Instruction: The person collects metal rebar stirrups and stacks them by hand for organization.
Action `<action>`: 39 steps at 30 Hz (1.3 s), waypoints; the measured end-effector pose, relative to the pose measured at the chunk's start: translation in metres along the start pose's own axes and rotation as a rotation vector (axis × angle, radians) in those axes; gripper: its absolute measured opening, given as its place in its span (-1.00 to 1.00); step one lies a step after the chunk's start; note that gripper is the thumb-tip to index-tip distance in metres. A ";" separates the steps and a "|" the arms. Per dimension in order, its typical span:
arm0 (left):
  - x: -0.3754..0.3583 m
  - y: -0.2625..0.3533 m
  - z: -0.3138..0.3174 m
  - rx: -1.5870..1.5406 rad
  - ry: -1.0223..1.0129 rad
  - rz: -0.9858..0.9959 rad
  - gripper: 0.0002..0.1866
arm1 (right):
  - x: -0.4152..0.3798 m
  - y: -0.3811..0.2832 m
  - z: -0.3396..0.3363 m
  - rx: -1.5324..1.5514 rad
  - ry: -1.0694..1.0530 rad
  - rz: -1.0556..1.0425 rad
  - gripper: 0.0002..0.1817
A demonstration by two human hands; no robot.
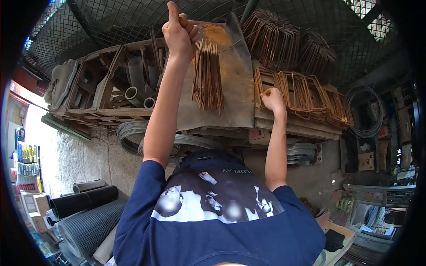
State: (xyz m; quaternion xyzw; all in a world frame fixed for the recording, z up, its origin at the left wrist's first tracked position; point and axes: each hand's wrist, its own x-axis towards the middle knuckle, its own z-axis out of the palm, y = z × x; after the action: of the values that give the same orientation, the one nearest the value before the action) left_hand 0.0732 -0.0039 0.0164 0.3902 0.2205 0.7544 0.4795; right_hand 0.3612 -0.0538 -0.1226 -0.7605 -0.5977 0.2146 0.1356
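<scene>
- I see the bench (230, 111) across the top of the view, topped with a worn metal sheet. A wooden rack of pipes (133, 95) runs along its left end.
- Heaps of bent stirrups (270, 37) sit at the bench's far right corner. Coils of wire (133, 133) lie under its near edge.
- A row of rusty stirrups (310, 93) leans along the right half of the bench, with the frames overlapping one another toward the right edge.
- A tighter stirrup bundle (207, 77) stands on edge near the middle of the sheet. Its long axis runs from the far edge to the near edge.
- My left hand (179, 31) is raised at the far edge, just above the left of that bundle's top end. It is balled into a fist with the thumb up. I cannot tell what it clasps, though it may be a thin wire.
- My right hand (271, 98) is nearer and lower, at the left end of the leaning row. Its fingers are pinched together on the bar of the end stirrup (265, 82).
- The bundle lies between the two hands and is closer to the left one.
</scene>
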 end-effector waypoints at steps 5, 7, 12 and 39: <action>-0.001 -0.001 0.000 0.015 -0.024 0.012 -0.37 | 0.005 0.008 -0.008 0.165 0.169 -0.057 -0.73; -0.001 -0.001 0.001 0.008 -0.029 0.020 -0.37 | 0.003 0.003 -0.020 0.283 0.123 -0.016 -0.71; 0.000 -0.002 0.001 0.006 0.010 0.008 -0.37 | 0.008 0.007 -0.032 0.199 0.203 -0.120 -0.63; -0.008 0.000 0.007 -0.007 0.031 -0.011 -0.36 | -0.025 -0.016 -0.070 1.645 0.364 -0.489 -0.78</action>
State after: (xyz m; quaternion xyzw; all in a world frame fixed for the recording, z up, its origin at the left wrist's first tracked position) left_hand 0.0813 -0.0114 0.0173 0.3757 0.2272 0.7585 0.4816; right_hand 0.3766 -0.0704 -0.0497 -0.2943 -0.3688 0.4179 0.7764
